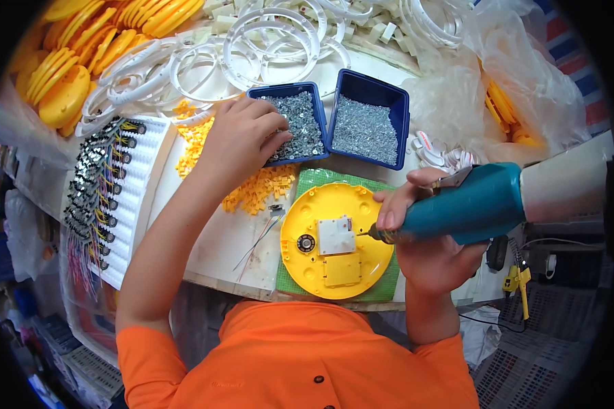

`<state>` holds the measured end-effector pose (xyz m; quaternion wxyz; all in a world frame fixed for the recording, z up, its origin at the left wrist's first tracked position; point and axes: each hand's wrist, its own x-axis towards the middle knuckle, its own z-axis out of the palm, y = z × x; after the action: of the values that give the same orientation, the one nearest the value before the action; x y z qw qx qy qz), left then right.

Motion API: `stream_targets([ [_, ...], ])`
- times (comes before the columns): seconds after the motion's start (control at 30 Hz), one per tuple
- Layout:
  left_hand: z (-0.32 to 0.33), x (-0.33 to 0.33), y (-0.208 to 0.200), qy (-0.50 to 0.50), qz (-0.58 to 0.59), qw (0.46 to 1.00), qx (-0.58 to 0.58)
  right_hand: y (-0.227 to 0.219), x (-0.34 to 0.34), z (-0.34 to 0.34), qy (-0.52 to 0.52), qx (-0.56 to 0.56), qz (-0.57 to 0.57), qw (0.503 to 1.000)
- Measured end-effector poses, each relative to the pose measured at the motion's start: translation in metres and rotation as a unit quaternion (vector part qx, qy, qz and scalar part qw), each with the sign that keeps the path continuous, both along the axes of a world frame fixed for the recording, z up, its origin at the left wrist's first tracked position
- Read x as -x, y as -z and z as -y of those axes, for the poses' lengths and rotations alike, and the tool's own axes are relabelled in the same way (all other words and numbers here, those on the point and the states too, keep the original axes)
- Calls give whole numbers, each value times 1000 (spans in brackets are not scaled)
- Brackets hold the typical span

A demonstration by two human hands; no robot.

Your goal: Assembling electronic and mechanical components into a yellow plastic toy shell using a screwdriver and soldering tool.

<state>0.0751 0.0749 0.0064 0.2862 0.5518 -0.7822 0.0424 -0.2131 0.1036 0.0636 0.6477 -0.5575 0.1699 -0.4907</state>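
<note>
Resting on a green mat [307,178] at the near edge of the workbench [220,240], a round yellow housing [372,262] lies face-up, carrying a white square module [336,235], a yellow rectangular cover [342,268] below it and a small black round part [306,243] at its left.

Right hand [426,235]: closed around a teal electric screwdriver [467,204]; the tool lies nearly level, its bit tip at the right edge of the white module.

Left hand [242,136]: fingers curled downward into the left of two blue trays [290,90], fingertips in the heap of silver screws [300,126]; whether any screw is pinched cannot be told.

Second blue tray [372,85]: touching the first on its right, also filled with silver screws.

Loose yellow small parts [262,187]: a pile beneath and beside the left forearm, just left of the mat.

Thin wires [256,245]: lying on the bench left of the housing.

White slotted rack [140,177]: far left, holding rows of small dark components with coloured leads [99,198].

White plastic rings [266,41]: heaped behind the trays.

Yellow discs [82,54]: stacked at far left rear.

Clear plastic bags [498,82]: right rear, holding more yellow discs.
</note>
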Motion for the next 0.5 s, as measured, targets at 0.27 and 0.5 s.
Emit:
stream_targets([
  [0.27, -81, 49, -12, 34, -154, 986, -51, -10, -22, 0, -63, -55, 56, 995],
  [0.5, -116, 73, 6, 53, -160, 984, -61, -12, -40, -15, -88, -113, 59, 988],
])
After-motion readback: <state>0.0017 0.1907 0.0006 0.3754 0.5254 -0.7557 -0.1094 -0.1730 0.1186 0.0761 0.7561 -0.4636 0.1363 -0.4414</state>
